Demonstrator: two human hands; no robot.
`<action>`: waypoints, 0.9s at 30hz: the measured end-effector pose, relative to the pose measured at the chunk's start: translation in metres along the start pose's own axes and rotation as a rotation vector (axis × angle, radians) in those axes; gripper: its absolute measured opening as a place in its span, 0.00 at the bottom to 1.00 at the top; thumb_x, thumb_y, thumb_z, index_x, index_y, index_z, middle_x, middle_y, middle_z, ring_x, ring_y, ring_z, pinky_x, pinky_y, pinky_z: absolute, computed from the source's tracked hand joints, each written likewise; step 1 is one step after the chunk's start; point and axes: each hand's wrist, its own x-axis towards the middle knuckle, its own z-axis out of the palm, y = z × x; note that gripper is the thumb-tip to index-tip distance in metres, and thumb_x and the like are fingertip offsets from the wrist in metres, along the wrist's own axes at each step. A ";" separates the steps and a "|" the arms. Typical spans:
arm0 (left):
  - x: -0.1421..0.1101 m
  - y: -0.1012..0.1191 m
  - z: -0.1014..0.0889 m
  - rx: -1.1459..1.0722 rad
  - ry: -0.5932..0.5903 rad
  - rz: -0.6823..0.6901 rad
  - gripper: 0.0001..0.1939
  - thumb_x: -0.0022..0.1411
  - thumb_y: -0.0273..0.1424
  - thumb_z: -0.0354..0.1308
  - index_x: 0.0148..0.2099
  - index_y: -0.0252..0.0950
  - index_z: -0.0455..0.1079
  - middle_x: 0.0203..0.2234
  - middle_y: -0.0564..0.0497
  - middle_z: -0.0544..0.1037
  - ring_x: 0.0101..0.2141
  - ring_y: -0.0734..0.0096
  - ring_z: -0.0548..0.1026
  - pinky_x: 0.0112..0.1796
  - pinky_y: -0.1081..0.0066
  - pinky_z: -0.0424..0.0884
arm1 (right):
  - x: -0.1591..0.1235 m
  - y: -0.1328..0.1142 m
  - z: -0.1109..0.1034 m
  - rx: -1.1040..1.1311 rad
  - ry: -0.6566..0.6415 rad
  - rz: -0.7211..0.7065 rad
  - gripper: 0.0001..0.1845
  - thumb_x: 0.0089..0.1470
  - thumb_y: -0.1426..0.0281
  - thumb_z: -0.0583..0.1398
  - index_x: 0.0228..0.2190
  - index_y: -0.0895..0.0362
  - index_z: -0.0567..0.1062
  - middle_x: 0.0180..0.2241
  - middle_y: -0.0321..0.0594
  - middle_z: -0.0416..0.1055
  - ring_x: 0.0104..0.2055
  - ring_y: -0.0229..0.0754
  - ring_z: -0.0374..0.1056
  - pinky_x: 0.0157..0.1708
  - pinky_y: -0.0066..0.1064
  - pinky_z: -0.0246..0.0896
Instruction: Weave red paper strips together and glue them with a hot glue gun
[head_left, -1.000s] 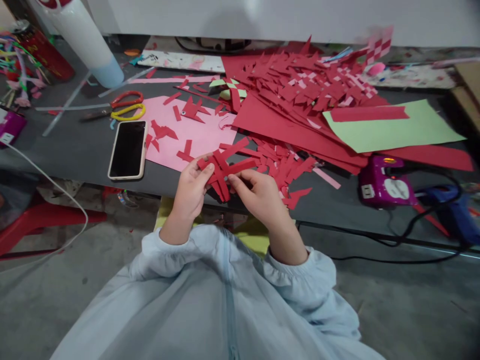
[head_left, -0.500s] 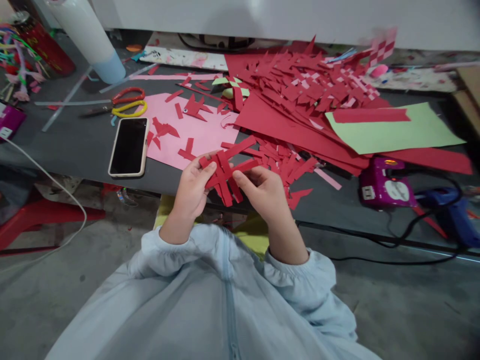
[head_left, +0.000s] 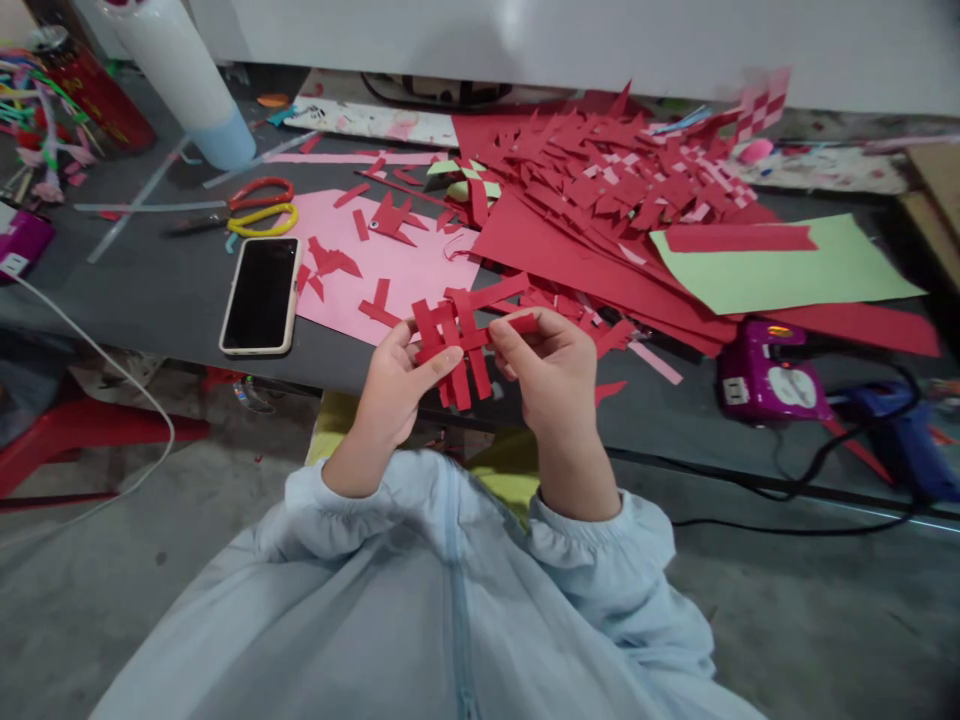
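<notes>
Between my hands, above the table's front edge, is a small weave of red paper strips (head_left: pixel 471 352) crossing over and under each other. My left hand (head_left: pixel 405 382) pinches its left side, thumb on top and fingers underneath. My right hand (head_left: pixel 551 362) is closed on the end of a red strip at the right side of the weave. Beyond them a pink sheet (head_left: pixel 330 215) carries cut red pieces, among them a red paper fish (head_left: pixel 391 218) with an eye. Loose red strips (head_left: pixel 619 335) lie in a pile behind my right hand.
A phone (head_left: pixel 260 295) and scissors (head_left: pixel 262 208) lie to the left, near a white bottle (head_left: pixel 187 90) and a red can (head_left: pixel 94 95). Red paper fish (head_left: pixel 600 165) are heaped at the back. Rightward are a green sheet (head_left: pixel 765 275), a purple box (head_left: pixel 772 370) and a blue glue gun (head_left: pixel 904 430).
The woven strips have turned so they stand more upright. My right hand has shifted right and now grips a strip's end, while my left thumb has slid further over the weave.
</notes>
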 end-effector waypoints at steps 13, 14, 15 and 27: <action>0.001 -0.017 0.002 0.123 0.138 0.109 0.27 0.42 0.36 0.76 0.44 0.36 0.72 0.35 0.51 0.83 0.36 0.67 0.81 0.42 0.67 0.77 | -0.006 -0.002 0.007 -0.108 0.069 -0.106 0.16 0.48 0.56 0.67 0.23 0.53 0.72 0.22 0.34 0.71 0.26 0.36 0.66 0.28 0.30 0.64; 0.001 -0.017 0.003 0.125 0.139 0.107 0.27 0.41 0.36 0.76 0.44 0.36 0.72 0.36 0.50 0.83 0.37 0.67 0.81 0.43 0.67 0.77 | -0.006 -0.003 0.007 -0.105 0.079 -0.094 0.17 0.48 0.55 0.67 0.22 0.53 0.72 0.22 0.34 0.71 0.26 0.36 0.66 0.27 0.30 0.64; 0.001 -0.017 0.003 0.123 0.139 0.106 0.28 0.40 0.36 0.77 0.44 0.36 0.72 0.36 0.50 0.83 0.37 0.66 0.81 0.43 0.66 0.77 | -0.006 -0.003 0.007 -0.100 0.086 -0.078 0.17 0.47 0.54 0.67 0.22 0.53 0.72 0.22 0.34 0.71 0.25 0.36 0.65 0.27 0.30 0.64; -0.006 -0.014 0.008 0.079 0.024 0.009 0.21 0.45 0.39 0.75 0.40 0.35 0.76 0.33 0.48 0.84 0.35 0.62 0.83 0.38 0.65 0.80 | 0.002 -0.008 0.006 -0.018 0.106 -0.015 0.19 0.46 0.52 0.66 0.23 0.54 0.71 0.21 0.33 0.69 0.22 0.34 0.62 0.21 0.28 0.57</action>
